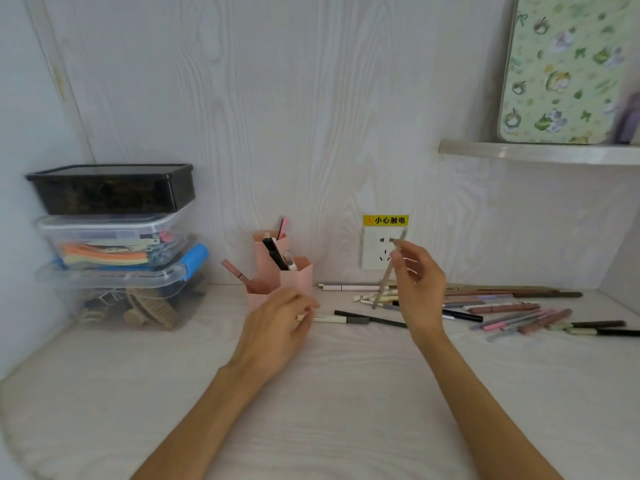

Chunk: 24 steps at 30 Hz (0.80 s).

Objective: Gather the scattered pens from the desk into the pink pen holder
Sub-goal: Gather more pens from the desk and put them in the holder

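The right hand (417, 289) is raised above the pale wood-grain table (311, 393), its fingertips pinching a slim grey-beige pen (389, 271) partway along the barrel; the pen stands nearly upright, its top end tilted slightly right in front of the white wall socket (375, 251) and its lower end hanging over the pens below. The left hand (277, 327) sits low near the front of the pink plastic pen holder (298, 278), fingers curled around the end of a white pen with a grey cap (341, 319) that lies flat on the table; motion blur hides how firmly that grip closes.

The pen holder, a cluster of pink hexagonal cups, stands against the back wall left of the socket and already has several pens in it, among them a black pen (275, 254) and a pink pen (283, 227). A dark green pen (370, 319) lies diagonally between the hands. The scattered pile of pens (512, 308) spreads across the table to the right of the right hand, in pink, brown, grey, black and white.

At the left a stack of plastic storage boxes (117, 244) stands against the wall, a black box on top. A yellow warning sticker (385, 220) sits above the socket.
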Tool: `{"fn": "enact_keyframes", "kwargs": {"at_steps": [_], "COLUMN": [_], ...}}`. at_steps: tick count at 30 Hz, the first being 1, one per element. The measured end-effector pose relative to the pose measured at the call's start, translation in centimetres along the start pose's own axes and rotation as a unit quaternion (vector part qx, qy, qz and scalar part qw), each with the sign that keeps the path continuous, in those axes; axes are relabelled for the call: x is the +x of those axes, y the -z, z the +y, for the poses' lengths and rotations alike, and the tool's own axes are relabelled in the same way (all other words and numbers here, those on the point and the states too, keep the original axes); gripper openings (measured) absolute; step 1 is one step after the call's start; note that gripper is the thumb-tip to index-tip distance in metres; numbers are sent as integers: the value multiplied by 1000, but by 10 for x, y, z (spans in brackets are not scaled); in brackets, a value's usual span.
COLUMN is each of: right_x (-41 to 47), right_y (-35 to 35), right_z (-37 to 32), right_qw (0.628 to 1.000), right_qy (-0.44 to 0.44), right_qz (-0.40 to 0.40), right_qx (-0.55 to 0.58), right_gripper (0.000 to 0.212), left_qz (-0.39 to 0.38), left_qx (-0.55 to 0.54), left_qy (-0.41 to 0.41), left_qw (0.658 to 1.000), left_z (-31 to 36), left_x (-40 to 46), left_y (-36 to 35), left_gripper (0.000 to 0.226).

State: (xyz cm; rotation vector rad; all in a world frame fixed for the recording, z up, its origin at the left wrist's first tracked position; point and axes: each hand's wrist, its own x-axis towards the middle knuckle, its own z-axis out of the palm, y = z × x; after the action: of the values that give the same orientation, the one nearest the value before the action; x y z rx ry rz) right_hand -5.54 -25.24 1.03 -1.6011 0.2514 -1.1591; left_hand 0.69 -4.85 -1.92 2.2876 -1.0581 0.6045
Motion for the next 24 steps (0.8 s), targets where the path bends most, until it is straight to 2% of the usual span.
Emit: {"fn": "enact_keyframes", "kwargs": {"at_steps": [2,5,9,11,13,16,18,20,22,24], "right_x": [1,-1,5,11,16,22,25,28,28,28], "right_y": [1,-11,-48,-70,-91,-119,-132,-140,-140,-130], "right_z": [-3,-9,-35,-50,-61,-63,-56,-44,-32,-24], "right_qw": [999,996,989,986,987,992,984,961,916,898], "right_qy": [-27,-34,-2,26,58,120,137,142,164,176], "right_qz": [0,-16,13,24,19,-26,-88,-167,-245,-269], "right_qx": [45,86,150,160,149,35,-71,-166,-271,-300], "right_gripper": [15,13,20,29,35,34,31,21,26,34], "left_qz": [-45,-55,-43,-60,-84,-94,-101,-99,-97,-81], "left_qx": [29,56,80,42,-24,-50,-55,-63,-65,-91], "left_qy": [-13,-15,-23,6,71,139,149,147,145,156], "left_qw": [998,997,996,997,994,985,982,982,982,980], "left_z": [-7,-21,-44,-54,-64,-76,-79,-80,-81,-80], "left_x": [-3,-6,-18,-25,-28,-28,-29,-30,-31,-29], "left_y": [-8,-6,8,15,23,32,35,37,37,38], "left_gripper": [25,28,23,21,20,28,18,9,8,7]}}
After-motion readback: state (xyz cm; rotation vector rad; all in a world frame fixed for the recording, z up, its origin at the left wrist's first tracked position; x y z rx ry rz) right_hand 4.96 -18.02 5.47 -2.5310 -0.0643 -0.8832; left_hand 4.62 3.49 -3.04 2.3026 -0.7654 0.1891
